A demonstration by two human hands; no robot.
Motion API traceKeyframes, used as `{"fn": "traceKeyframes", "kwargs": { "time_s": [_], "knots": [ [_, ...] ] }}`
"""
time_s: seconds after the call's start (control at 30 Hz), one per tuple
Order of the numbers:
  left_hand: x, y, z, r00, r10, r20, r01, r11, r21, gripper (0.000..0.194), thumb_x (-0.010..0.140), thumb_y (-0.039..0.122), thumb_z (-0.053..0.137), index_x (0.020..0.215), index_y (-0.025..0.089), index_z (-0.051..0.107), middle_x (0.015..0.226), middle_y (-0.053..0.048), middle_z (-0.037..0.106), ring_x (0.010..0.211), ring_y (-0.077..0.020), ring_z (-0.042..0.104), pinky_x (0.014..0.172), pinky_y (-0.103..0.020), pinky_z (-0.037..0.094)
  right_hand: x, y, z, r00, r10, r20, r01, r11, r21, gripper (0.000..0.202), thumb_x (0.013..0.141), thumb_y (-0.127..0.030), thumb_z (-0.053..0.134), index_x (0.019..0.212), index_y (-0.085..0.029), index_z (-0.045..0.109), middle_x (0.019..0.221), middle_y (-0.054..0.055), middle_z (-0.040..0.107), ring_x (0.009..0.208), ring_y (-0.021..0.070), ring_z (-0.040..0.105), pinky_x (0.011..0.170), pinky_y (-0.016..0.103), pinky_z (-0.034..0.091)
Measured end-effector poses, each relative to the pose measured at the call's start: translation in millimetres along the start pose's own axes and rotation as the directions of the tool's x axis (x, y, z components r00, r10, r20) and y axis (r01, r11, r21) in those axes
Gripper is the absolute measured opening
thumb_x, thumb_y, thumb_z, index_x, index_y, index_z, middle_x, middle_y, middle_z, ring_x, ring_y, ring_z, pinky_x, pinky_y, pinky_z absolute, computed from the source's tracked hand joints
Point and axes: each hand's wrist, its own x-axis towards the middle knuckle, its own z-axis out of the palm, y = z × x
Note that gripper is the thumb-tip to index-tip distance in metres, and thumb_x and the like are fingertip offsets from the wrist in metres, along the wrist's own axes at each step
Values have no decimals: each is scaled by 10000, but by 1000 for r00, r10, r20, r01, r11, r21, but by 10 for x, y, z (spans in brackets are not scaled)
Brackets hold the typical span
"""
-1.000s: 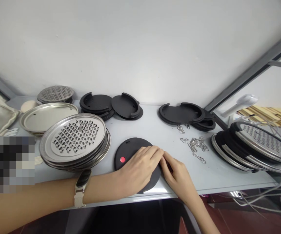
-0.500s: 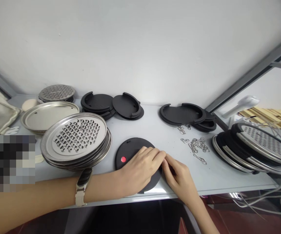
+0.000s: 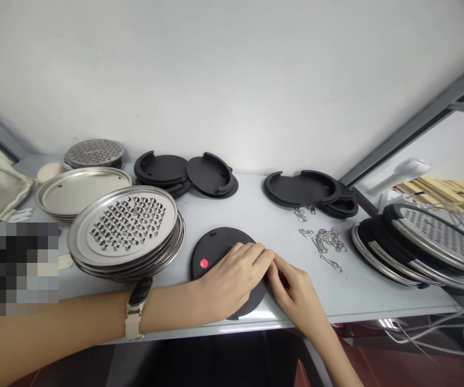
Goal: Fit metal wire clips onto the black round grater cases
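A round black plastic disc (image 3: 224, 244) with a red dot lies on the table's front part. My left hand (image 3: 238, 279) rests across it, fingers bent over its right side and pressed together. At the disc's right edge, my right hand (image 3: 292, 287) has its thumb and fingers pinched, touching the left fingertips. Whatever sits between the right fingers is hidden. Several wire clips (image 3: 326, 240) lie loose to the right. Left of the disc is a stack of round metal grater plates (image 3: 127, 226).
Black holders (image 3: 161, 167) stand along the wall, with more black holders (image 3: 302, 188) at back right. A plain metal plate (image 3: 85, 191) is at left. Stacked graters with black rims (image 3: 417, 247) stand at right. The table's front edge (image 3: 167, 336) runs below my arms.
Both hands keep the same place and grip on the disc. Only a very slight shift of the whole view shows.
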Motion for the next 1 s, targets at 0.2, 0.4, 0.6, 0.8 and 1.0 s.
{"fn": "traceKeyframes", "kwargs": {
  "time_s": [0.2, 0.4, 0.6, 0.8, 1.0],
  "knots": [
    [-2, -6, 3, 1000, -4, 3, 4, 1000, -24, 344, 793, -20, 398, 1094, 142, 435, 1026, -55, 498, 917, -190, 483, 871, -342, 425, 6, -11, 2, 999, 27, 29, -27, 1000, -2, 249, 972, -315, 347, 803, -198, 488, 640, -8, 547, 553, 123, 487, 558, 240, 396],
    [-1, -14, 20, 1000, 21, -15, -21, 1000, -5, 332, 763, -34, 409, 1043, 140, 445, 1004, -61, 505, 900, -197, 481, 858, -344, 433, -2, 18, 15, 999, 17, 29, -16, 1000, -16, 228, 962, -309, 372, 792, -203, 481, 620, -20, 529, 539, 120, 465, 539, 238, 380],
    [-3, -15, 18, 1000, 13, -26, -13, 1000, -20, 363, 761, -46, 412, 1070, 143, 425, 1009, -59, 501, 922, -189, 489, 883, -326, 433, -9, 9, 7, 1000, -1, 12, 2, 1000, -27, 237, 968, -303, 357, 796, -203, 487, 625, -17, 523, 532, 118, 462, 541, 240, 381],
    [-25, 8, -75, 999, 47, 20, -48, 996, 69, 352, 750, -49, 403, 1054, 122, 454, 1057, -57, 488, 964, -180, 478, 917, -303, 412, -14, -2, -4, 1000, -16, 1, 16, 1000, -25, 230, 969, -297, 360, 810, -201, 496, 624, -17, 522, 528, 116, 459, 537, 238, 375],
    [-30, 5, -95, 997, 66, 51, -72, 987, 141, 356, 744, -29, 403, 1066, 114, 449, 1081, -91, 478, 971, -196, 486, 885, -313, 430, -23, -12, -3, 999, -37, -39, 36, 999, -41, 238, 967, -284, 360, 766, -207, 462, 587, -37, 461, 505, 107, 429, 518, 230, 361]
  ]
}}
